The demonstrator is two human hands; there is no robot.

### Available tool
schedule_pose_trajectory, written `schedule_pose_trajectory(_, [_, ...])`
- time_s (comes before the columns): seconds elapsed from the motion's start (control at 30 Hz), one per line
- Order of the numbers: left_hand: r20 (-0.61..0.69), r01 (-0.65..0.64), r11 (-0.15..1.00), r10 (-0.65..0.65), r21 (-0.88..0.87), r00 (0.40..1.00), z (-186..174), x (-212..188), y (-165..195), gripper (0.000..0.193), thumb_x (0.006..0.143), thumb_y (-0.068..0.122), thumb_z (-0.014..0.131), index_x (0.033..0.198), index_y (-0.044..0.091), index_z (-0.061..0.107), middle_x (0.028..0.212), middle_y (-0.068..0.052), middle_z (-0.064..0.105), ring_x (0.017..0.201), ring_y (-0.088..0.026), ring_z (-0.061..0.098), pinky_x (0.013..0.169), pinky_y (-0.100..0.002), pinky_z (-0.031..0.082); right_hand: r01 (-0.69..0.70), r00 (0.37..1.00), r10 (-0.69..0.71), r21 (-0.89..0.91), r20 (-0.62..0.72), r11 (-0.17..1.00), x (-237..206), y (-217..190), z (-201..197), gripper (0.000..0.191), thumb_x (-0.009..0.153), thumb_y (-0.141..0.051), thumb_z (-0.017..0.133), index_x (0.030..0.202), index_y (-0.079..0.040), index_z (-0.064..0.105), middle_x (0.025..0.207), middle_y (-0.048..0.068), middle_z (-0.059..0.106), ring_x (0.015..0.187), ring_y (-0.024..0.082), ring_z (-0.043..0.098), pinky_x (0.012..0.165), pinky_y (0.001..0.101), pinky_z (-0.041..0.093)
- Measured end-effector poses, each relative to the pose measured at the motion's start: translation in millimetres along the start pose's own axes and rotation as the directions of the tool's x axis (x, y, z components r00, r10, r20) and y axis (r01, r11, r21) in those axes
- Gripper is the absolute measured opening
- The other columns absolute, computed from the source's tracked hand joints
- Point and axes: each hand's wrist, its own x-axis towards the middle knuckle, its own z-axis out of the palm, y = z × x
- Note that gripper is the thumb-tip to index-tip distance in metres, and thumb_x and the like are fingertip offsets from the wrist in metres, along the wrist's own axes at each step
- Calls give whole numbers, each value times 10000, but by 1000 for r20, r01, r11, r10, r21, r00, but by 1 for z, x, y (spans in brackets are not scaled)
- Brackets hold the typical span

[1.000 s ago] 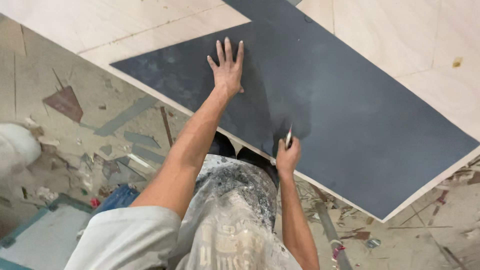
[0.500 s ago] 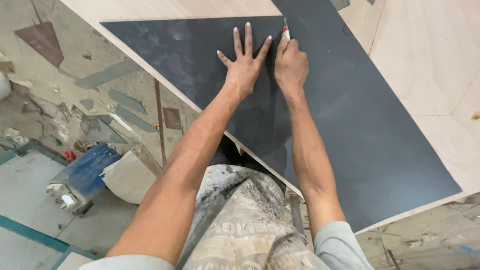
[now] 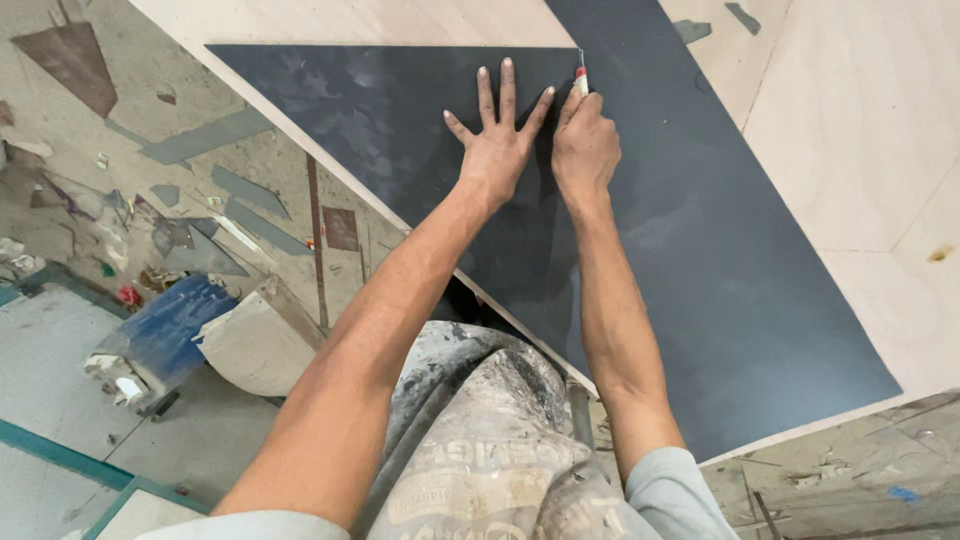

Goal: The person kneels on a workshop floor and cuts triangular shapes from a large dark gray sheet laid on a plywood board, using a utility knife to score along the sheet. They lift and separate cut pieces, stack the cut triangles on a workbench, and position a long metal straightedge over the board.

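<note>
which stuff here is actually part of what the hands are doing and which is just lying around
In use:
- dark grey sheet, lying on the pale plywood board
- left hand, pressed flat on the sheet
- right hand, gripping a small cutting tool at the sheet's far edge

Lying about:
- grey offcut strips on the floor
- brown scrap
- blue object on the floor
</note>
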Motion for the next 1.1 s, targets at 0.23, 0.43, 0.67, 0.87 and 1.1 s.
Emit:
schedule_pose_trajectory(0.23, [-80, -9, 1000, 8, -16, 997, 5, 0, 1, 1125, 795, 1, 734, 1655, 366, 108, 1647, -268, -124, 1501, -572, -52, 921, -951, 283, 6, 1000, -4, -72, 25, 997, 1, -2, -2, 484, 1100, -418, 387, 973, -18, 628, 784, 260, 716, 748, 504, 693, 645, 614, 527])
schedule_pose_trajectory(0.43, [-3, 3, 1000, -3, -5, 1000, 8, -1, 1, 1192, 754, -35, 733, 1678, 354, 88, 1658, -273, -121, 1514, -576, -50, 956, -940, 286, 83, 991, -60, -200, 117, 976, 11, 9, -8, 484, 1114, -403, 391, 994, 6, 620, 816, 274, 714, 751, 500, 699, 657, 604, 542])
schedule_pose_trajectory(0.67, [-120, -11, 999, 16, 40, 993, 35, 0, -2, 1186, 732, -85, 705, 1659, 349, 106, 1638, -279, -126, 1486, -596, -56, 924, -947, 307, 68, 986, -29, -241, 163, 968, -53, 27, 5, 405, 1124, -349, 438, 960, -9, 584, 744, 263, 701, 690, 482, 705, 596, 590, 559])
schedule_pose_trajectory(0.87, [-116, -27, 1000, 26, -6, 993, 24, 1, -4, 1164, 753, -65, 713, 1671, 343, 125, 1651, -266, -127, 1499, -577, -69, 921, -952, 291, -30, 967, 96, -267, 238, 963, -153, 78, 20, 402, 1083, -375, 481, 906, -25, 572, 674, 262, 683, 637, 489, 682, 588, 603, 542])
schedule_pose_trajectory(1.1, [-48, -2, 1000, 1, -22, 999, 12, -1, -6, 1162, 758, -58, 714, 1652, 380, 114, 1646, -268, -145, 1494, -581, -85, 927, -953, 273, 102, 995, -102, 30, 4, 994, -111, 72, 10, 375, 1109, -342, 478, 913, -37, 575, 633, 259, 621, 584, 477, 643, 512, 581, 473])
